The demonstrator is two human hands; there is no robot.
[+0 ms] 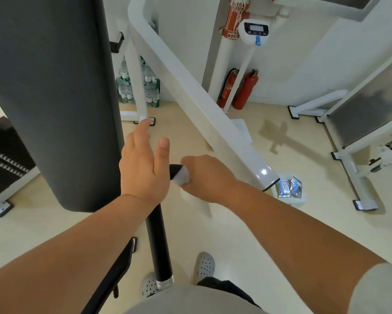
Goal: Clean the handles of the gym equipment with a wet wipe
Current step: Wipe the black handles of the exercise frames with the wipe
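A black foam-covered handle (158, 243) of the gym machine runs from near my body up to its far end between my hands. My right hand (206, 177) is closed around a white wet wipe (182, 175) pressed on the handle's far end. My left hand (145, 166) hovers just left of that end, fingers spread and holding nothing; its wrist hides part of the handle.
A large dark padded roller (52, 98) stands at the left. A white frame beam (199, 103) slants across the middle. A wipe packet (289, 186) lies on the beige floor at right. Fire extinguishers (245, 89), bottled water (127, 85) and another white machine (349, 123) stand behind.
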